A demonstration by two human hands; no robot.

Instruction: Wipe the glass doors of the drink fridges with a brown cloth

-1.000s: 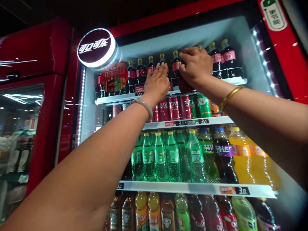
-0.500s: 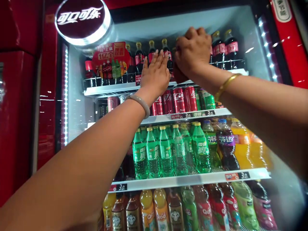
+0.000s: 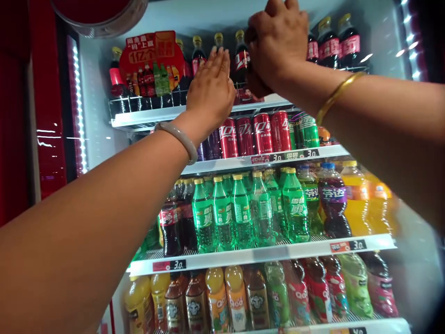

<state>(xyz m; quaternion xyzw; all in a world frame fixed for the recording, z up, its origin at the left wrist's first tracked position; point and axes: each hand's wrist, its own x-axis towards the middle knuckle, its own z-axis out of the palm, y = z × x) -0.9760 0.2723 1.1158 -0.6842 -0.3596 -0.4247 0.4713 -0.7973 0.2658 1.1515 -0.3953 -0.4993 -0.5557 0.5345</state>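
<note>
The left hand (image 3: 210, 90), flat with its fingers extended, is before the middle of the top shelf (image 3: 149, 116), above its white front edge. The right hand (image 3: 280, 41) is curled farther toward that shelf's right end; whether it grips anything I cannot fairly tell, as its underside is in shadow. Dark yellow-capped bottles (image 3: 241, 58) stand along the top shelf behind a wire rail (image 3: 139, 101), one showing between the hands. The back wall (image 3: 205, 16) shows above their caps, leaving headroom. A red sign (image 3: 149, 67) covers the rail near the shelf's left corner. Red cans (image 3: 263, 133) stand just below.
</note>
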